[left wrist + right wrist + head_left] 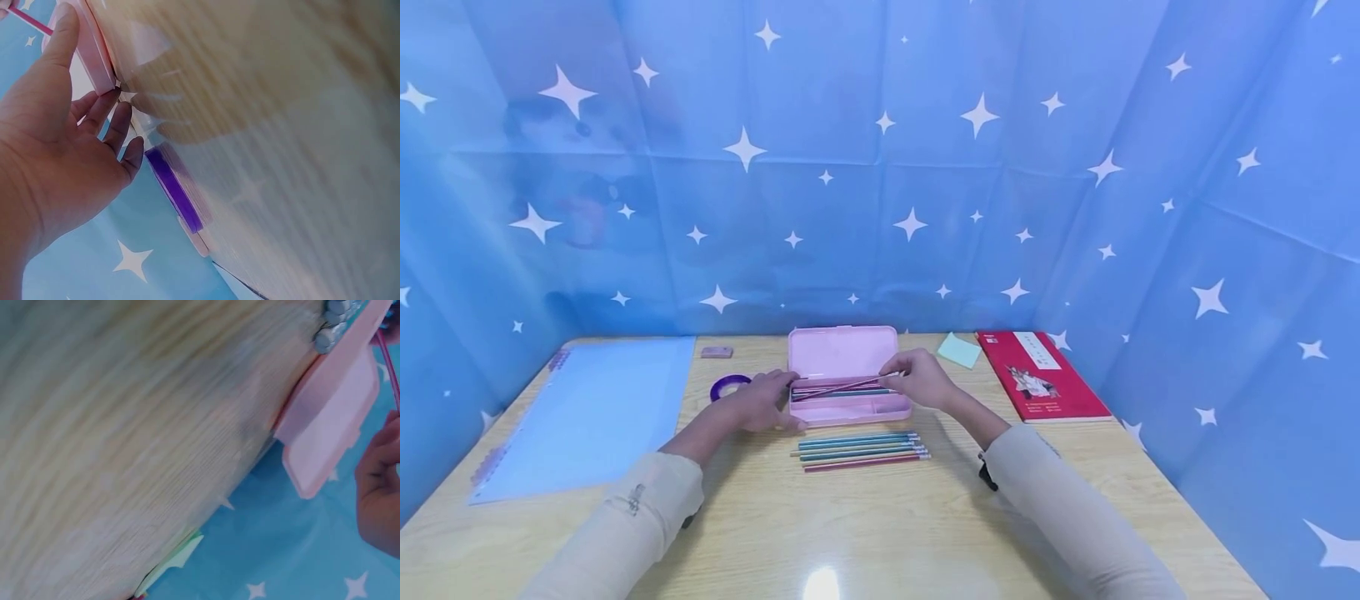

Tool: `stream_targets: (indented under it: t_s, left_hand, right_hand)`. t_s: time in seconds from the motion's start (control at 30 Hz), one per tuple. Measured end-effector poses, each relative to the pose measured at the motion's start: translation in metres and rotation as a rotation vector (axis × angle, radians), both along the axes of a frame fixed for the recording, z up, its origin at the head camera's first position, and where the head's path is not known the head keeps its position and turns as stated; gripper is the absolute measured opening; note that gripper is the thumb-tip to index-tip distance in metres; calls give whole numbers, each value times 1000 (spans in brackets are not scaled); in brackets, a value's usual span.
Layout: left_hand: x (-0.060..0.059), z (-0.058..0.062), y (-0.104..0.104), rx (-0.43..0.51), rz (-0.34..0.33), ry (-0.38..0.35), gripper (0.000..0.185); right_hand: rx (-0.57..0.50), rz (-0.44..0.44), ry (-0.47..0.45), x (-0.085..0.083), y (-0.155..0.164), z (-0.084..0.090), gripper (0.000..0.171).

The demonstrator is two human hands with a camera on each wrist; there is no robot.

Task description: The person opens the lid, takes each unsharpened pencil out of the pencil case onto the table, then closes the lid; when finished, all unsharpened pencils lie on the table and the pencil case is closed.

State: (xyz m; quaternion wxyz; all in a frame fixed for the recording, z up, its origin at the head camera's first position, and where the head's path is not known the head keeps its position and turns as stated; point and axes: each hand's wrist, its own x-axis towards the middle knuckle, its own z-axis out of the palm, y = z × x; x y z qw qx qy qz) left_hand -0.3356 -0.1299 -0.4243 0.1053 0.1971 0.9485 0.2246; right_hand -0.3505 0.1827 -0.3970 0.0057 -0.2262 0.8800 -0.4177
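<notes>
An open pink pencil case (842, 354) lies near the back edge, lid leaning up, with several pencils inside. At its left end, my left hand (763, 402) holds it, thumb towards the front corner and fingers at the back; the left wrist view shows the fingertips against the case's end (100, 65). My right hand (921, 379) pinches one end of a dark red pencil (842, 388), which slants over the case with its other end low at the left. This pencil (389, 369) also shows in the right wrist view. In front of the case lies a row of several pencils (861, 450).
Left of the case are a purple tape roll (718, 388), a small eraser-like block (717, 352) and a large pale blue sheet (602, 417). To the right lie pale green sticky notes (958, 351) and a red booklet (1045, 383). A blue starry curtain (850, 192) surrounds the wooden table (880, 533).
</notes>
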Motion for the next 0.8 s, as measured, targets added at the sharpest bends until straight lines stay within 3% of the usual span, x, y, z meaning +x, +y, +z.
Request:
stream_targets:
  t_s: [0.17,0.8]
  left_hand:
    - [0,-1,0,0,-1,-2,102]
    - [-1,0,-1,-4,0,5,102]
  right_hand:
    - [-37,-20,-47,5,-6,4,10]
    - [-101,-82,-50,21,5,14,12]
